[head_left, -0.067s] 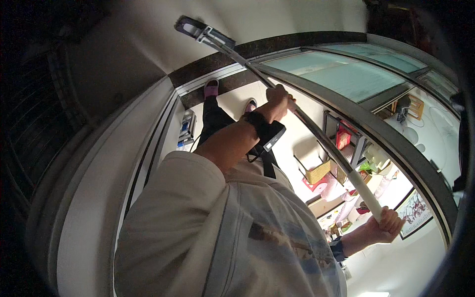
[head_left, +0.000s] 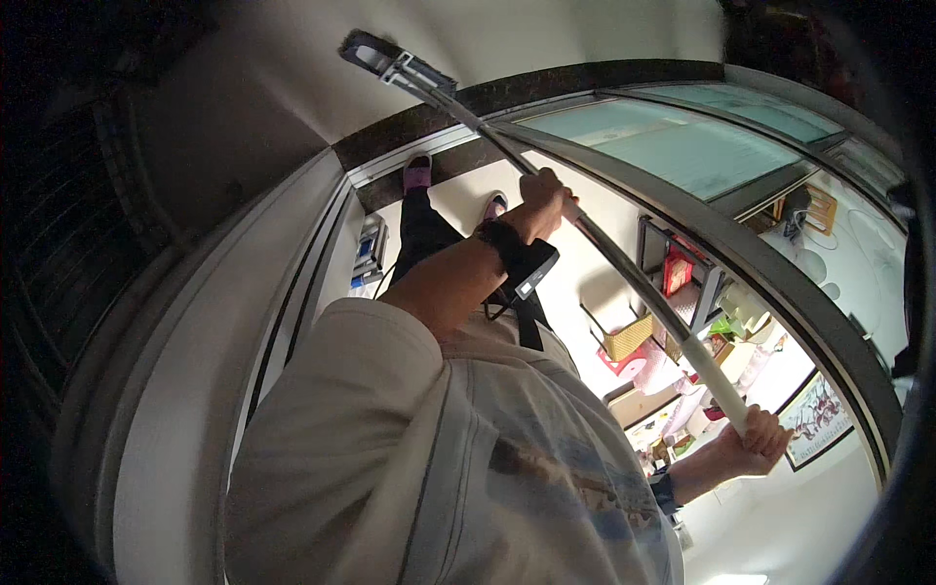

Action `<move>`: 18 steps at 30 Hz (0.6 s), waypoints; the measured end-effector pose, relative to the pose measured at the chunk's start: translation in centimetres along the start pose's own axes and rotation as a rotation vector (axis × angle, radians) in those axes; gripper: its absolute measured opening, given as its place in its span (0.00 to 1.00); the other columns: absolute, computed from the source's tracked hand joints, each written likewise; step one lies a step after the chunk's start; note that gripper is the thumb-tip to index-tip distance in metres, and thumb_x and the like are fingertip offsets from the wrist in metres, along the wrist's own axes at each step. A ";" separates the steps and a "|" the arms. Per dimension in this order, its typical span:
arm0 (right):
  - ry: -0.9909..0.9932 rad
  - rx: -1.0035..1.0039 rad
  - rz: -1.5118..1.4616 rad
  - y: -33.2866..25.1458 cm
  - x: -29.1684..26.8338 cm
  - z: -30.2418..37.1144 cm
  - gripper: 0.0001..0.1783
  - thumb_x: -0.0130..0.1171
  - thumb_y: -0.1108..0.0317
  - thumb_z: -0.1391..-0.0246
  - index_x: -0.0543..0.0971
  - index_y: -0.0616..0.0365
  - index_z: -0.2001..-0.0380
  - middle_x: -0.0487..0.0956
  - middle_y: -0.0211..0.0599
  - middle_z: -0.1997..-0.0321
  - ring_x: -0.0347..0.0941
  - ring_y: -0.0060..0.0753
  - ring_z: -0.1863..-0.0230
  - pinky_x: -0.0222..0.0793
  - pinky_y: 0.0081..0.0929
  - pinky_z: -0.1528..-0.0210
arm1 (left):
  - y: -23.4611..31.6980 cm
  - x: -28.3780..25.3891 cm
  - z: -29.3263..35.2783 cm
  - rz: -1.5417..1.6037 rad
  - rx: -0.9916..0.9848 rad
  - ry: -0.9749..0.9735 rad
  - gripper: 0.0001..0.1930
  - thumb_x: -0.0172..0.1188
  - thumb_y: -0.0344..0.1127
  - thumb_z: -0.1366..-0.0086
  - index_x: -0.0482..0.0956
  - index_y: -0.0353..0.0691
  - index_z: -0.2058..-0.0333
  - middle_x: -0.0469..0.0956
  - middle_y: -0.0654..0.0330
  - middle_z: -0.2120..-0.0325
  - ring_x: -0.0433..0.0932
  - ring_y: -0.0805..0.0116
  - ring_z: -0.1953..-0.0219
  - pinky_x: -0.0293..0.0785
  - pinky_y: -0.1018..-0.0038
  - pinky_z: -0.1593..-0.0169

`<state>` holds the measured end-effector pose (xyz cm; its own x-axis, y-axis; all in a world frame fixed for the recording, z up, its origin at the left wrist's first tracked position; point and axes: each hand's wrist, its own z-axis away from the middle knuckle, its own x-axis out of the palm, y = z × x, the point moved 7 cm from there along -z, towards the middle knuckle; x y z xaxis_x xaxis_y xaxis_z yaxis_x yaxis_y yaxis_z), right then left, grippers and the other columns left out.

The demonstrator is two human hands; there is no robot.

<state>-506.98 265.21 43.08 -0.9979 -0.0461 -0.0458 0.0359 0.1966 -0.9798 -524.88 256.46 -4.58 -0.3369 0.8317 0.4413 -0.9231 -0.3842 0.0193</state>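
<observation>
Here, both my hands are closed around a long-poled tool [head_left: 627,271]: my left hand [head_left: 546,202] wraps the grey part of the pole, while my right hand [head_left: 761,441] clasps the far end of its white section [head_left: 717,378]. The tool's flat, dark-edged head [head_left: 402,66] lies well beyond my left hand, seen against a pale surface [head_left: 585,34] past a dark strip [head_left: 385,135]; whether it touches there I cannot tell. The pole's long axis slants from lower right to upper left, head end pointing away from me, and the head's own length slopes the same way, only flatter.
</observation>
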 end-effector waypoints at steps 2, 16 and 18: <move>-0.023 0.150 -0.267 2.4 -0.6 0.8 0.22 0.35 0.67 0.41 0.53 0.46 0.91 0.47 0.22 0.91 0.42 0.19 0.90 0.52 0.22 0.84 | -0.9 -3.3 -1.1 0.043 -0.056 0.139 0.11 0.43 0.31 0.40 0.63 0.38 0.82 0.62 0.57 0.88 0.65 0.65 0.88 0.70 0.64 0.80; 0.062 0.344 -0.460 11.3 -1.8 4.5 0.22 0.40 0.68 0.43 0.52 0.45 0.91 0.48 0.22 0.91 0.44 0.20 0.87 0.54 0.23 0.74 | 3.1 -10.0 -7.5 0.014 0.204 -0.100 0.06 0.46 0.33 0.39 0.65 0.39 0.65 0.68 0.57 0.76 0.67 0.64 0.79 0.70 0.62 0.73; -0.022 0.269 -0.445 9.2 -1.0 4.1 0.22 0.40 0.68 0.43 0.53 0.45 0.91 0.49 0.21 0.91 0.46 0.19 0.87 0.55 0.22 0.74 | 4.7 -6.7 -6.0 0.007 0.225 -0.090 0.02 0.44 0.28 0.41 0.63 0.37 0.72 0.64 0.56 0.83 0.65 0.64 0.84 0.68 0.63 0.80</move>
<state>-505.39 263.11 33.29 -0.9186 -0.0893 0.3850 -0.3757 -0.1052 -0.9208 -528.06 251.52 -12.80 -0.3157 0.7933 0.5205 -0.8529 -0.4776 0.2106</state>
